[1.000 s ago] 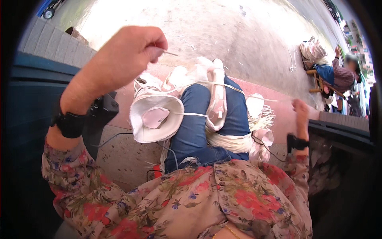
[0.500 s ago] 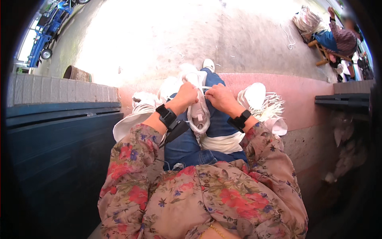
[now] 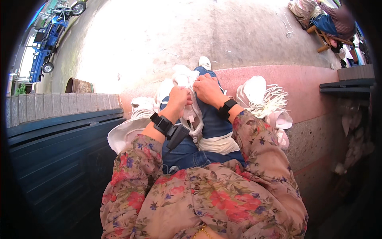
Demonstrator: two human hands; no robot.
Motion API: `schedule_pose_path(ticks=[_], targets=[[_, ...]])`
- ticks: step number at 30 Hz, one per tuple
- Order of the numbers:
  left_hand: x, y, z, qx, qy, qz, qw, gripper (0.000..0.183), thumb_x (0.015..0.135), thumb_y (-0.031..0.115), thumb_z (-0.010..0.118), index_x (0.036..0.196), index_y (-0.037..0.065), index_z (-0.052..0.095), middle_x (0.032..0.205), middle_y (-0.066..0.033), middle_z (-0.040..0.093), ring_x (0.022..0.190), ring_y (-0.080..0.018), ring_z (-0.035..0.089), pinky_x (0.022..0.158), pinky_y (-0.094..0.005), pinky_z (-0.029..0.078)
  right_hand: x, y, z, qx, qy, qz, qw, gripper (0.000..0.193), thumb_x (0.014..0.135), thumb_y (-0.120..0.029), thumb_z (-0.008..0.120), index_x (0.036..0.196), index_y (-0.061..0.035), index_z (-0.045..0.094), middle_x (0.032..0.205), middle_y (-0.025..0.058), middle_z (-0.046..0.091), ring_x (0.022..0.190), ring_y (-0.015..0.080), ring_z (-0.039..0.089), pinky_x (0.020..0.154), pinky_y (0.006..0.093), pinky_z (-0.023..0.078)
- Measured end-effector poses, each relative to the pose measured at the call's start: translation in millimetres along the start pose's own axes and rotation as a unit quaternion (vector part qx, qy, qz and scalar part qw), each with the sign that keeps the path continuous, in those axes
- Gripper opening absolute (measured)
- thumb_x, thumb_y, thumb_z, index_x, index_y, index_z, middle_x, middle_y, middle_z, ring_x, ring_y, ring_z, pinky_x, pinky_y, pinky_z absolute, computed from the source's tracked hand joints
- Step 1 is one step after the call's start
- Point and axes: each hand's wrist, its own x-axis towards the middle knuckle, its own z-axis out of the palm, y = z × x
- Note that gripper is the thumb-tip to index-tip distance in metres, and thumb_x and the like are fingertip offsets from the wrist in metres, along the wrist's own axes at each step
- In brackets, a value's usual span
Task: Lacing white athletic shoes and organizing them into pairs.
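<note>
Head view, and my hands are in close: a second ago my arms were flung wide, now my left hand (image 3: pixel 180 97) and right hand (image 3: pixel 206 88) are together over the white shoe upper (image 3: pixel 194 123), which lies right under them on my jeans (image 3: pixel 213 113). Since half a second ago, the right has slid up and now sits beyond the left. Left fingers curled in, right fingers bent and narrow; what either pinches, I can't tell.

Counting: one upper between my hands, at least three pale shoe pieces (image 3: pixel 254 91) off to the right hand's right, one bundle of white cords (image 3: pixel 274 102) there too. One large pale cup-shaped piece (image 3: pixel 122 133) beside my left forearm, partly hidden.

Edges now: the tiled ledge (image 3: pixel 67 107) and dark blue panel (image 3: pixel 63 147) bound my left hand's side; ahead of both hands, wide concrete floor (image 3: pixel 246 36) runs open past a pink strip (image 3: pixel 306 85).
</note>
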Motion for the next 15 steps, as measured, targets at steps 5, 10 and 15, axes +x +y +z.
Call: schedule_pose_path(ticks=[5,10,15], targets=[[-12,1,0,0.004,-0.004,-0.004,1.000,0.009,0.082,0.007,0.044,0.087,0.001,0.050,0.083,-0.0086,0.055,0.071,-0.0144,0.054,0.052,-0.0242,0.044,9,-4,-10,-0.008,-0.084,0.013,0.996,0.012,0.074,-0.017,0.053,0.074,-0.0131,0.064,0.086,0.0057,0.056,0.091,0.0246,0.047,0.071,0.0417,0.035],[-18,3,1,-0.004,-0.019,-0.006,1.000,0.011,0.084,0.007,0.043,0.091,0.001,0.049,0.089,-0.0079,0.055,0.076,-0.0148,0.055,0.053,-0.0244,0.046,18,2,-8,0.040,-0.155,0.026,0.987,0.014,0.078,-0.021,0.052,0.075,-0.0137,0.064,0.086,0.0063,0.057,0.090,0.0260,0.048,0.070,0.0424,0.036],[-19,-6,-5,-0.074,0.000,0.015,0.997,0.018,0.087,0.008,0.041,0.101,0.000,0.046,0.089,-0.0075,0.056,0.073,-0.0137,0.056,0.050,-0.0222,0.044,10,-6,-9,-0.021,-0.107,0.036,0.993,0.020,0.079,-0.027,0.052,0.076,-0.0121,0.065,0.076,0.0058,0.061,0.085,0.0279,0.051,0.067,0.0430,0.038]])
